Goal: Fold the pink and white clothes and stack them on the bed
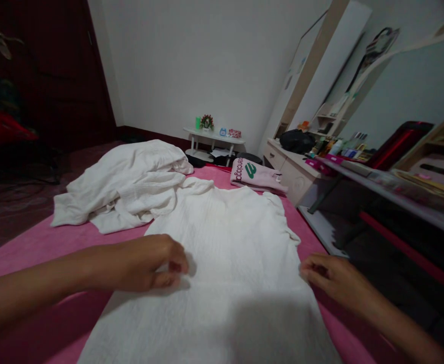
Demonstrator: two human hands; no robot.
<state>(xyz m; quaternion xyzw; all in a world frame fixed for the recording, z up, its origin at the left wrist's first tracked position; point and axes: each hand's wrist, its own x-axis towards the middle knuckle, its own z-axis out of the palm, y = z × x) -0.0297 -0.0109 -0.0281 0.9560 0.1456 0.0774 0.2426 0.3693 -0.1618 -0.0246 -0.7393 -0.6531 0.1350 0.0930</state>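
Note:
A white shirt (225,242) lies spread out in front of me, its body toward me and its bunched sleeves and neckline at the far end. My left hand (151,265) hovers over or rests lightly on the shirt's left part, fingers curled and thumb apart, with nothing visible between them. At the shirt's right edge, my right hand (324,275) has its thumb and fingers pinched on the cloth. A heap of white clothing (127,182) sits to the left, touching the shirt's far left shoulder.
Pink bedding (25,247) lies under the clothes. A folded pink garment with printed letters (258,174) is at the far right corner. Beyond stands a small white table (212,135). A drawer cabinet (294,162) and a cluttered desk (396,187) border the right side.

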